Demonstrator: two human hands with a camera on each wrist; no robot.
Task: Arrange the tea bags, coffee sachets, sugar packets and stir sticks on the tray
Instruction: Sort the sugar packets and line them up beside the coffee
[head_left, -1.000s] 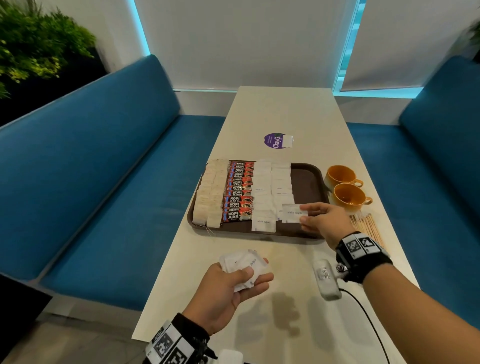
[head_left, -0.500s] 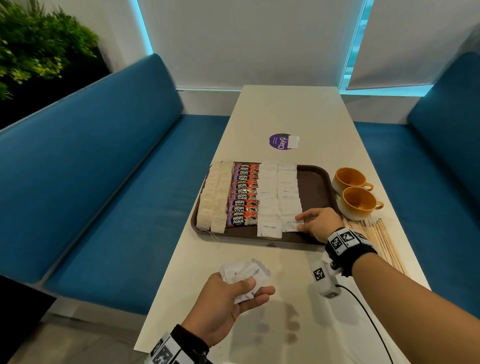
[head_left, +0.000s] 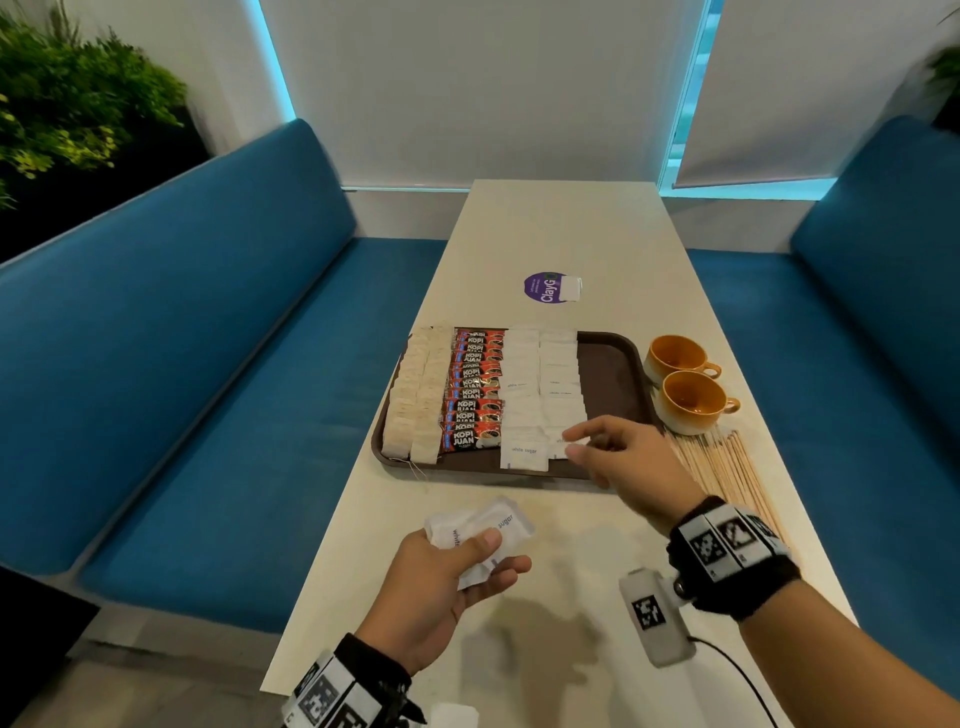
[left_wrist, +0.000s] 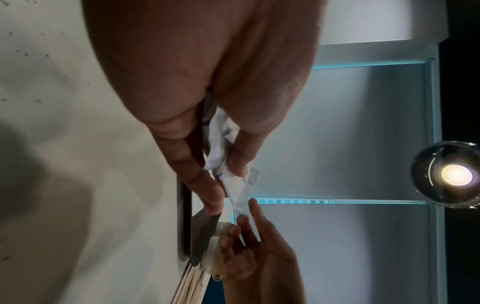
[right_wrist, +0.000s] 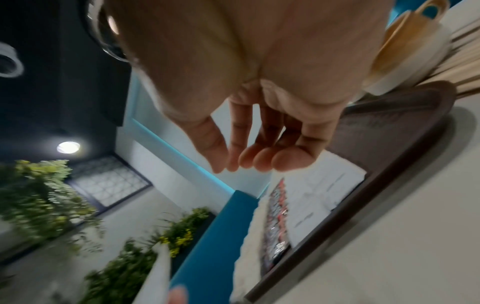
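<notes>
Mid-frame, the tray (head_left: 613, 358) is already holding rows of tea bags (head_left: 418, 397), coffee sachets (head_left: 472, 395) and sugar packets (head_left: 540, 389). The left hand (head_left: 441, 587) is gripping spare sugar packets (head_left: 480, 530); the right hand (head_left: 628, 457) is hovering empty, fingers relaxed. Stir sticks (head_left: 722, 462) are waiting right of it.

"KOPI JUAN" runs down the red coffee sachets (head_left: 472, 387); "white sugar" marks the sugar packets (head_left: 524, 453); "ClayG" sits on a purple sticker (head_left: 545, 290), upper centre.
</notes>
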